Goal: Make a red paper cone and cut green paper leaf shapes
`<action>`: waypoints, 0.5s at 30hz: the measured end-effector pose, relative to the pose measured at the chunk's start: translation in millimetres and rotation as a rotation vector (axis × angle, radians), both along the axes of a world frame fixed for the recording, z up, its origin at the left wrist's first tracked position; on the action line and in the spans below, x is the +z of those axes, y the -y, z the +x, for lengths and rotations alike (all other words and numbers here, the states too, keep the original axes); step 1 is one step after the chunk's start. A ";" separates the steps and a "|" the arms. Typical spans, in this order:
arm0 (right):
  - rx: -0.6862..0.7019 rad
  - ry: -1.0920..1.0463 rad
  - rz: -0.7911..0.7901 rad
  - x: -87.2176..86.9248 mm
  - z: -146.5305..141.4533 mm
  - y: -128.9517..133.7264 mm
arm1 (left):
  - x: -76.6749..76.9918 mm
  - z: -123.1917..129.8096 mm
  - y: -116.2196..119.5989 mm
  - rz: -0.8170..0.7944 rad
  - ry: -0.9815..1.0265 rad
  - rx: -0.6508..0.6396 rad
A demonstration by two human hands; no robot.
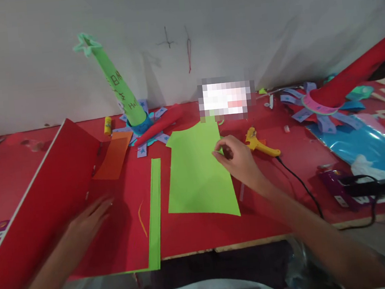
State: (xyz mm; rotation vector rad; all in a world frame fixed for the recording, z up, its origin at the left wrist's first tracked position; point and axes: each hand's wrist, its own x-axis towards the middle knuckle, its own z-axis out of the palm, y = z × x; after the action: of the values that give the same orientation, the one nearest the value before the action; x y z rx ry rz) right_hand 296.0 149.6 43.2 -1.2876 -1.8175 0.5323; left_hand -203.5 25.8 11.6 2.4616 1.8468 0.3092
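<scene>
A light green paper sheet [198, 175] lies on the red table [194, 235]. Over its right edge is my right hand [236, 158], thumb and forefinger pinched together; whatever is between them is too small to make out. On the left, a red folder or board [45, 208] stands half raised, its other half flat on the table with a green strip [154, 211] along its edge. My left hand [92, 217], blurred, is above the flat red part with fingers stretched out, holding nothing visible. An orange paper piece [114, 156] and a thin orange sliver [141, 220] lie there too.
A green paper cone [118, 83] with a star top stands at the back left, near a glue stick [107, 125]. Right of the sheet lies a yellow glue gun [261, 144] with a black cord. Farther right are a red cone [359, 74], blue plastic [345, 143] and a purple box [341, 187].
</scene>
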 end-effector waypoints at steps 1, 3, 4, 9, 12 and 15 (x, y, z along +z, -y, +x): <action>0.054 0.032 0.007 -0.7 2.5 -5.1 | -2.8 -4.9 2.0 -0.006 0.025 -0.002; 0.174 0.073 0.019 -2.7 3.9 -13.9 | -3.4 -5.6 1.1 -0.001 0.042 0.046; 0.225 0.090 0.025 -4.0 3.5 -17.2 | -1.0 -2.5 -2.3 0.006 0.036 0.055; 0.259 0.200 0.001 -14.8 3.2 -24.2 | 25.0 28.5 -42.7 0.036 -0.073 0.118; 0.181 0.188 -0.013 -24.0 7.9 -26.6 | 42.2 53.6 -67.7 0.110 -0.186 0.267; 0.150 0.008 0.026 -31.5 14.1 -28.8 | 60.1 85.8 -80.1 0.084 -0.275 0.214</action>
State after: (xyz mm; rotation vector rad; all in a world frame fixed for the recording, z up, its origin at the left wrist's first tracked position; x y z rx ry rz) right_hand 310.2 178.4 11.7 -1.1432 -1.9313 0.5834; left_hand -117.7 105.8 71.7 2.4687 2.2570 0.0573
